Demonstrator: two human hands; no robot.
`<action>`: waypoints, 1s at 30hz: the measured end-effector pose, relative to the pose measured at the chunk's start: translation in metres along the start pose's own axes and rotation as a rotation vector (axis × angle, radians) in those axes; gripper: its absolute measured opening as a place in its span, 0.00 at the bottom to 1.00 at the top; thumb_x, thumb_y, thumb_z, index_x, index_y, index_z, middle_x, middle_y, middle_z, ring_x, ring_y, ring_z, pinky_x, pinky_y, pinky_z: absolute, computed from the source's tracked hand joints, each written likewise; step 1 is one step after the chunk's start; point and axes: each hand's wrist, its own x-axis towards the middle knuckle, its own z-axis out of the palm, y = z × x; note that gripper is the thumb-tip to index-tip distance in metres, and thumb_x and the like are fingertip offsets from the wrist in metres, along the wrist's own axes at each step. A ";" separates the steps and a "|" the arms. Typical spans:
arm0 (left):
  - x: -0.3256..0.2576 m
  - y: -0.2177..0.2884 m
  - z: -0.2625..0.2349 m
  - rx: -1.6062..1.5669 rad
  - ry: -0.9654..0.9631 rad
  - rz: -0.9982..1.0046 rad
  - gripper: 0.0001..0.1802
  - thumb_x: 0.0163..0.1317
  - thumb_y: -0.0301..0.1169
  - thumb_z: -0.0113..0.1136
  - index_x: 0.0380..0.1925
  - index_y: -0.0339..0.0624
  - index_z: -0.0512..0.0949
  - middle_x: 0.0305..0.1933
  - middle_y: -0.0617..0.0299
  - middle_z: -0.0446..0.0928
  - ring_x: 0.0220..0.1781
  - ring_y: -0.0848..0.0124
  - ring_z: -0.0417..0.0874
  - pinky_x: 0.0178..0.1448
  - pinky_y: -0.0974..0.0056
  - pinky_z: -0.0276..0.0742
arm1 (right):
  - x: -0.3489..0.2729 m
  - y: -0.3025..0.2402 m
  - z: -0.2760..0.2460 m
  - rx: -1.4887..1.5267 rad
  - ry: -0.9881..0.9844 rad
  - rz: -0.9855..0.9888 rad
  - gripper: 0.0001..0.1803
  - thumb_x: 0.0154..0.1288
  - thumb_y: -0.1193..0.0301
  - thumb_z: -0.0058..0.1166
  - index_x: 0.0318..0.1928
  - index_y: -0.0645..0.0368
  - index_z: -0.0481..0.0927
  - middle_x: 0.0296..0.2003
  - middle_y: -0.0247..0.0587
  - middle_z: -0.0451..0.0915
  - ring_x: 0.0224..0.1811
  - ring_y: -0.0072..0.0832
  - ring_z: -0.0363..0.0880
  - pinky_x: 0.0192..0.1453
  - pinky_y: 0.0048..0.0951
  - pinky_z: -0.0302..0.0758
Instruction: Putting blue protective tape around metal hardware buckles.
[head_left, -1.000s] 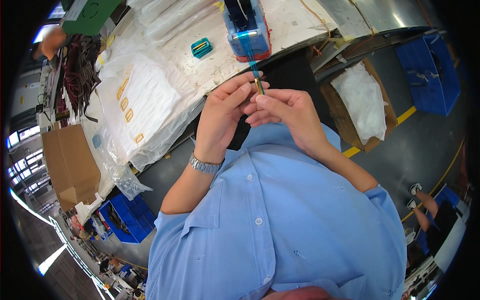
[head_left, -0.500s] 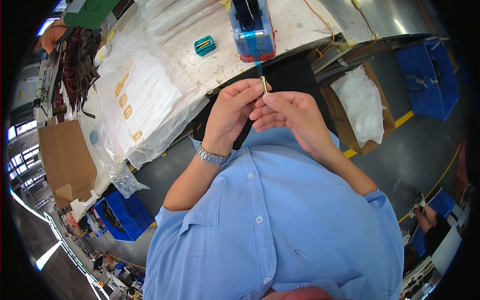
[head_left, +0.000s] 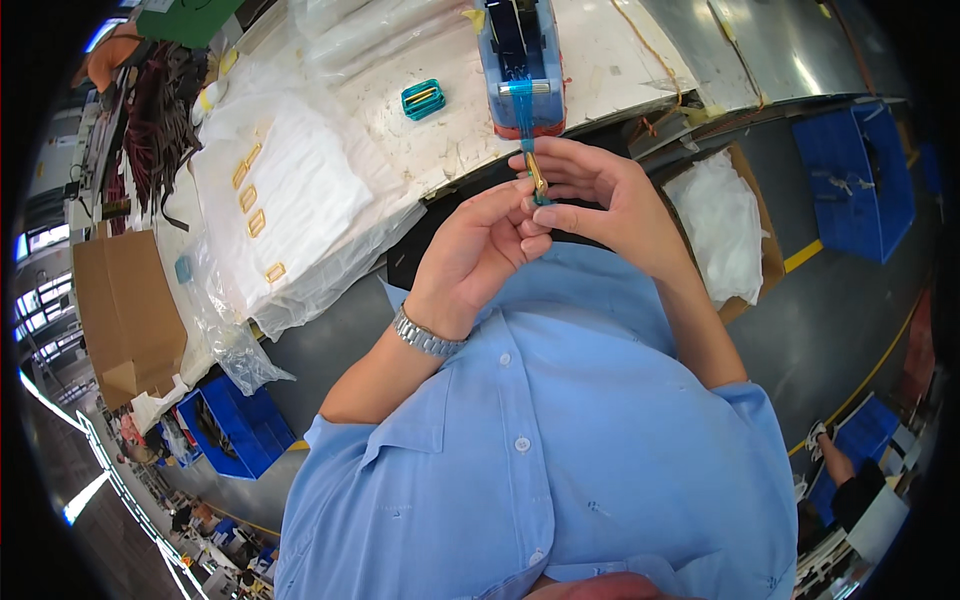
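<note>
Far to the left of the tape dispenser point(head_left: 546, 70) stands an opened brown cardboard box point(head_left: 130, 315). Nearer, though well left of the dispenser, several gold frames point(head_left: 256, 222) lie on a white sheet point(head_left: 325, 195), none showing any tape; those look untreated. Just left of the dispenser a small teal-wrapped bundle point(head_left: 422, 99) rests on the bench point(head_left: 602, 92), with gold showing through it (apparently a finished piece, or more than one, though the number is hard to tell).

In front of the dispenser, on its near side, the left hand point(head_left: 475, 240) has thumb and forefinger closed in a pinch at the side of a slim gold piece point(head_left: 538, 172), its other fingers curled. Blue tape point(head_left: 528, 120) runs unsevered from the dispenser's roller to that piece, and teal shows at its lower end too, so the wrapping looks begun but incomplete: much gold remains bare and the strip has yet to be parted. The right hand point(head_left: 625, 205), in front of the dispenser and slightly right, curves around the piece, thumb parted from the fingers; whether it grips, I can't tell.

Right of the dispenser is a carton holding white plastic point(head_left: 715, 230); farther right, a blue bin point(head_left: 855, 185).
</note>
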 end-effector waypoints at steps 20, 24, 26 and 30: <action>-0.016 0.013 0.020 0.497 0.064 0.189 0.12 0.80 0.32 0.59 0.43 0.32 0.81 0.34 0.64 0.80 0.31 0.74 0.82 0.42 0.66 0.89 | 0.014 -0.010 0.023 0.129 0.147 0.002 0.24 0.73 0.75 0.68 0.65 0.72 0.81 0.52 0.45 0.90 0.51 0.22 0.88 0.59 0.25 0.84; -0.019 -0.004 0.024 1.038 0.195 0.831 0.09 0.76 0.23 0.64 0.51 0.29 0.82 0.44 0.60 0.86 0.38 0.74 0.86 0.45 0.68 0.86 | 0.013 -0.017 0.025 0.108 0.144 0.045 0.23 0.74 0.76 0.65 0.66 0.72 0.80 0.54 0.48 0.89 0.55 0.24 0.87 0.62 0.27 0.83; -0.017 -0.003 0.023 1.167 0.194 0.903 0.10 0.73 0.19 0.65 0.52 0.28 0.84 0.45 0.57 0.87 0.43 0.73 0.89 0.48 0.69 0.86 | 0.012 -0.019 0.026 0.100 0.152 0.043 0.22 0.75 0.75 0.65 0.65 0.72 0.81 0.53 0.46 0.89 0.53 0.23 0.87 0.61 0.26 0.83; -0.009 0.003 0.029 1.416 0.194 1.103 0.07 0.75 0.22 0.64 0.46 0.28 0.86 0.38 0.58 0.87 0.37 0.74 0.88 0.44 0.70 0.85 | 0.014 -0.021 0.031 0.112 0.218 0.047 0.18 0.76 0.69 0.66 0.57 0.72 0.87 0.41 0.40 0.91 0.42 0.16 0.85 0.51 0.21 0.82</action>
